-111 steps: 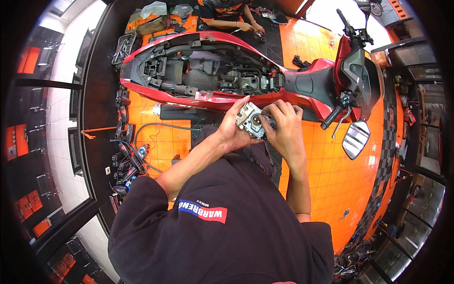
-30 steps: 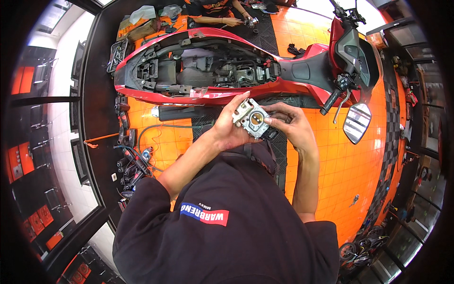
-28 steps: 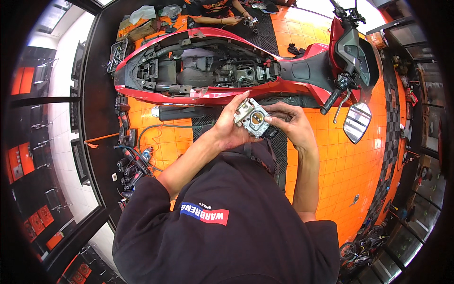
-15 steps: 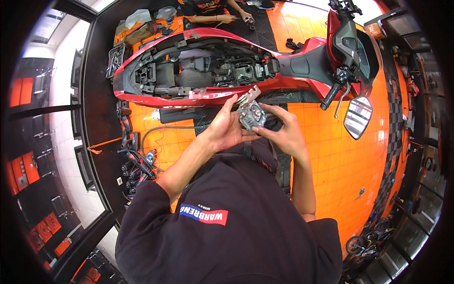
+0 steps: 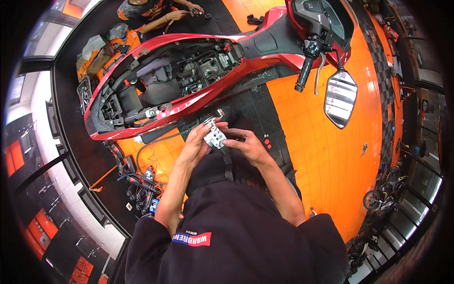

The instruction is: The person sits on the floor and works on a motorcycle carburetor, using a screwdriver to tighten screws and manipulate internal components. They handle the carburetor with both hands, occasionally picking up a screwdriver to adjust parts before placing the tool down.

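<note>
A silver metal throttle body [image 5: 216,137], with a thin bent bracket at its far end, is held in front of my torso. My left hand [image 5: 195,143] closes round its left side. From the right, my right hand [image 5: 248,146] grips it, with the thumb against its lower right corner. Parts of its sides are hidden behind my fingers. Just beyond my hands stands a red scooter [image 5: 177,110] with its seat off and the frame and engine bay exposed.
Across the scooter, a co-worker [image 5: 153,14] handles a small metal part. The scooter's mirror [image 5: 341,98] and brake lever [image 5: 320,73] jut out at right. Tools and a hose [image 5: 140,154] lie at left. Black matting [image 5: 255,105] covers some orange floor tiles [image 5: 326,156].
My view has turned, so the scooter now slants up to the right. The throttle body has come nearer my body and been rotated, its round bore no longer showing.
</note>
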The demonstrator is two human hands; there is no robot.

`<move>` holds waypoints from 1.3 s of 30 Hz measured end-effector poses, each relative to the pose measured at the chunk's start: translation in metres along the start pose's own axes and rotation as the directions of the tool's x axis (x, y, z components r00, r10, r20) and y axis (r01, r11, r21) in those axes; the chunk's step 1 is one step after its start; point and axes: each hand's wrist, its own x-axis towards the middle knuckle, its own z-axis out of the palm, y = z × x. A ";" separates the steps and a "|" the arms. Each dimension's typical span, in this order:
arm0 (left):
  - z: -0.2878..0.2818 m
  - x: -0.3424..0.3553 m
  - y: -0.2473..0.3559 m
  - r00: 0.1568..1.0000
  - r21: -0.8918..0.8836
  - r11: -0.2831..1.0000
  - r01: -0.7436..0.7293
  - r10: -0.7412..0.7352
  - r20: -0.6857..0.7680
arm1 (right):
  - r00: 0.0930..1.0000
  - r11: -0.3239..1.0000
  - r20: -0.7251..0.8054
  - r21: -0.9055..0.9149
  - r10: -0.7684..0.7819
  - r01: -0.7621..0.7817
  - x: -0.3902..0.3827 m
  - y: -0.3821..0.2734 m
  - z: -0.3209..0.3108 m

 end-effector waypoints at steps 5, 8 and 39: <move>-0.035 0.040 -0.036 0.989 -0.012 0.995 0.104 -0.104 -0.103 | 0.988 0.990 -0.093 0.083 0.120 -0.113 0.027 0.043 -0.025; -0.056 0.073 -0.054 0.967 -0.002 0.982 0.190 -0.187 -0.173 | 0.975 0.975 -0.099 0.114 0.200 -0.188 0.050 0.065 -0.054; -0.291 0.204 -0.350 0.814 0.424 0.754 0.503 -0.248 -0.525 | 0.590 0.958 -0.757 -0.257 -0.281 0.127 0.439 0.354 -0.359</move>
